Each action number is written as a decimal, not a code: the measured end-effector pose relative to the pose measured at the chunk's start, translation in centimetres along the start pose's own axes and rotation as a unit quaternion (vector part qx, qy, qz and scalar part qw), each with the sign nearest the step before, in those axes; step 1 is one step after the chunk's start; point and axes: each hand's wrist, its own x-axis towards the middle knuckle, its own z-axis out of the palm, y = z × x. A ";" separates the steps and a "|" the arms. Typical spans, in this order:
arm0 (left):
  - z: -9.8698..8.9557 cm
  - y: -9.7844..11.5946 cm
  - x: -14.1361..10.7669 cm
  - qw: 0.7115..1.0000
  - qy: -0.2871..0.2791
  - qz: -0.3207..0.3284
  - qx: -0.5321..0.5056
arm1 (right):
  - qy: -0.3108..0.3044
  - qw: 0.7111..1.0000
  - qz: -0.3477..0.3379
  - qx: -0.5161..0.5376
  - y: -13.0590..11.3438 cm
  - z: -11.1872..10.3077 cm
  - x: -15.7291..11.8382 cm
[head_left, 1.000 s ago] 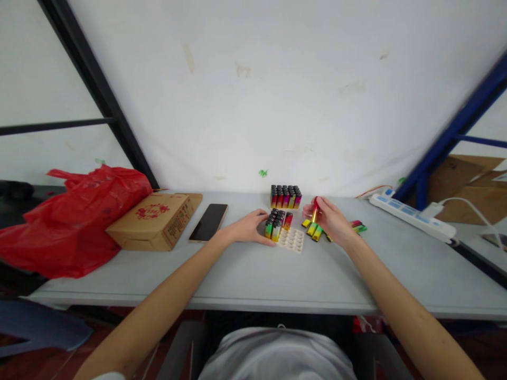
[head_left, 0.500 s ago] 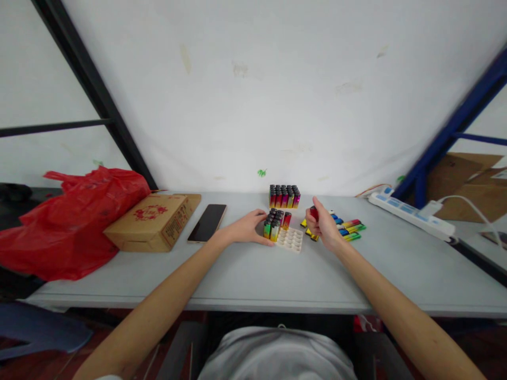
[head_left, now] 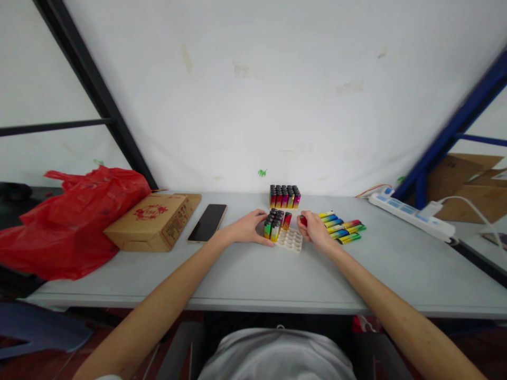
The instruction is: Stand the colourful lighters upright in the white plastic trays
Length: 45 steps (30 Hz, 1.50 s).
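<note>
A white tray [head_left: 291, 241] with round hollows lies on the table, its left part filled with upright lighters [head_left: 273, 226] with black tops. One red-orange lighter [head_left: 287, 220] stands in it farther right. My left hand [head_left: 249, 228] curves around the tray's left side, thumb at the near edge and fingertips at the far side, and grips it. Just right of the tray, my right hand [head_left: 315, 230] is closed on a red lighter [head_left: 303, 220], of which only the upper end shows. Beside that hand lie several colourful lighters [head_left: 344, 228] in a loose pile.
Behind the tray stands a block of upright lighters [head_left: 284, 196] near the wall. To the left are a phone [head_left: 208, 222], a cardboard box [head_left: 147, 221] and a red plastic bag [head_left: 79, 224]. A white power strip [head_left: 412, 215] lies at the right.
My right hand has moved left and slightly down with the red lighter, from over the loose pile to the tray's right side. More of the pile shows. My left hand stays in place.
</note>
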 end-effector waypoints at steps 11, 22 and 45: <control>0.0 -0.2 0.0 1.000 0.005 0.009 -0.004 | 0.008 1.000 0.013 -0.018 -0.4 -0.1 0.1; 0.0 0.0 0.0 1.000 -0.003 -0.005 -0.001 | 0.052 0.891 -0.296 -0.341 -2.1 -1.5 -1.6; 0.0 0.0 0.0 1.000 -0.004 -0.002 -0.017 | 0.030 0.896 -0.250 -0.365 -0.5 -0.9 -0.7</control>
